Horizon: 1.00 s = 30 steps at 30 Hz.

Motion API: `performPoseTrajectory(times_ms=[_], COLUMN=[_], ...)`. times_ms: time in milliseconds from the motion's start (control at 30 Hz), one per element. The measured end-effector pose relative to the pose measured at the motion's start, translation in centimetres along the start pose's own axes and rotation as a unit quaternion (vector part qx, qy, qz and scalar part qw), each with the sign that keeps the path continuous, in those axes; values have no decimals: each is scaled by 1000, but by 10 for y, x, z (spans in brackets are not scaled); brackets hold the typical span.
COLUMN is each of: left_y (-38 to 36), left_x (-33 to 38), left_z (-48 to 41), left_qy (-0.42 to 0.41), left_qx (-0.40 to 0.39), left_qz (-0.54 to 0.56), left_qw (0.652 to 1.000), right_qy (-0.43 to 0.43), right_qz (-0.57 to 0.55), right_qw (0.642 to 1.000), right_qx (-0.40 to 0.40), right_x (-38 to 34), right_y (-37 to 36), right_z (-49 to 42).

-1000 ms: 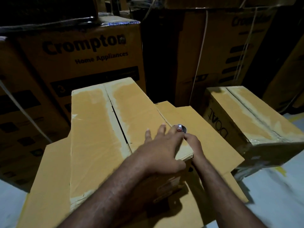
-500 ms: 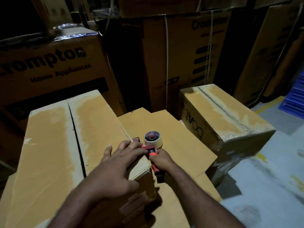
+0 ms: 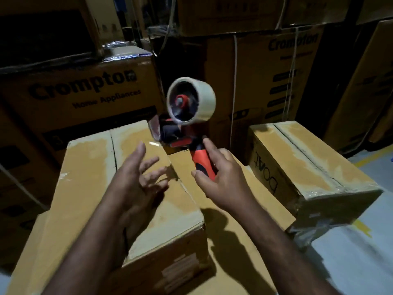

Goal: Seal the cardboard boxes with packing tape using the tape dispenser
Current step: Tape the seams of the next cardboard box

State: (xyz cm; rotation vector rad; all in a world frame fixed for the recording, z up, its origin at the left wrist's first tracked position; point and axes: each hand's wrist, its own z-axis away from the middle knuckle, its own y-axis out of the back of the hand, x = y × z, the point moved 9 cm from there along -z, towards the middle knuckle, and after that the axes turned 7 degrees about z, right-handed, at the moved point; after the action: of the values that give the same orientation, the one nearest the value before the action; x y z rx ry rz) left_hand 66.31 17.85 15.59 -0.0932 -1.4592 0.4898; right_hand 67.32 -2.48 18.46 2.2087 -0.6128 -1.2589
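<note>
Tape dispenser [image 3: 187, 128] was held in the air at 12 o'clock of centre, roll [image 3: 191, 101] uppermost, above the far end of the near box [image 3: 89, 188]. Right hand [image 3: 221, 184] wrapped the orange handle, forefinger lying along it. Left hand [image 3: 138, 179] hovered at 9 o'clock of the right, fingers spread, palm turned toward the tool, touching nothing. Centre seam [image 3: 113, 150] showed as a dark line, apparently untaped. Judged step: positioning before a run. Next move calls for setting the tape end at the seam's end, then drawing along it. Second box [image 3: 308, 162] sat at 3 o'clock.
</note>
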Motion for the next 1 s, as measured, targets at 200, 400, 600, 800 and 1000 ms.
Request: performPoseTrajectory(times_ms=[200, 400, 600, 800, 1000], left_y=[4, 28, 53, 78, 113], left_x=[45, 57, 78, 92, 111], left_z=[-2, 13, 20, 6, -21], left_qy=[-44, -29, -20, -37, -36], left_qx=[-39, -17, -32, -51, -59], left_qz=[55, -10, -37, 24, -27], left_qw=[997, 999, 999, 998, 997], right_qy=[116, 81, 66, 73, 55], right_qz=[21, -55, -105, -98, -73], right_qw=[993, 994, 992, 993, 995], right_qx=[-5, -42, -33, -8, 30], right_x=[-45, -57, -60, -82, -105], right_y=[-20, -32, -38, -51, -77], right_z=[25, 24, 21, 18, 8])
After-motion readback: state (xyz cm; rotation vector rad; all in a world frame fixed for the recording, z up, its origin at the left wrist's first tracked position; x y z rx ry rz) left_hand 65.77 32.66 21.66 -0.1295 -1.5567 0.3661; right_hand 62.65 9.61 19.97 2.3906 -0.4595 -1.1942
